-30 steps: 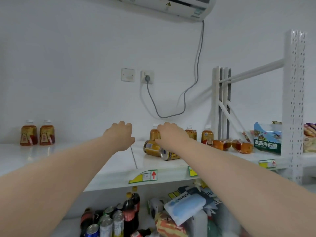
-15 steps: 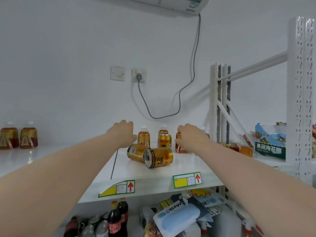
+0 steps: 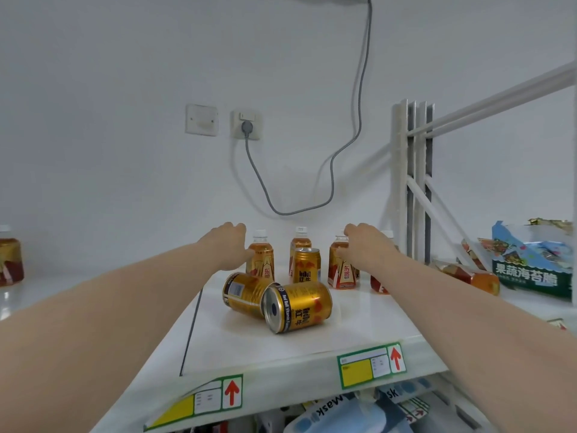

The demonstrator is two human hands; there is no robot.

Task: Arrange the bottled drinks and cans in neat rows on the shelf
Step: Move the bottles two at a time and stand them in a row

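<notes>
Early days, I judge: 2 cans [image 3: 296, 307] lie toppled mid-shelf [image 3: 359, 326], and 1 upright can [image 3: 307, 265] stands among bottles [image 3: 261, 260] near the back edge. The left hand [image 3: 226, 245] and right hand [image 3: 363, 245], apart, each reach an outer bottle; I cannot tell whether they grip.

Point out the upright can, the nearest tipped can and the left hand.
upright can [image 3: 307, 267]: head view, middle of its label.
nearest tipped can [image 3: 304, 304]: head view, gold side wall.
left hand [image 3: 228, 245]: head view, back of the hand.

We count three cans: one upright can [image 3: 307, 265] between our left hand [image 3: 226, 243] and right hand [image 3: 363, 242], and two fallen cans [image 3: 296, 306] nearer us. Four standing bottles [image 3: 261, 260] are by the hands, and one lone bottle [image 3: 9, 260] is far left.
</notes>
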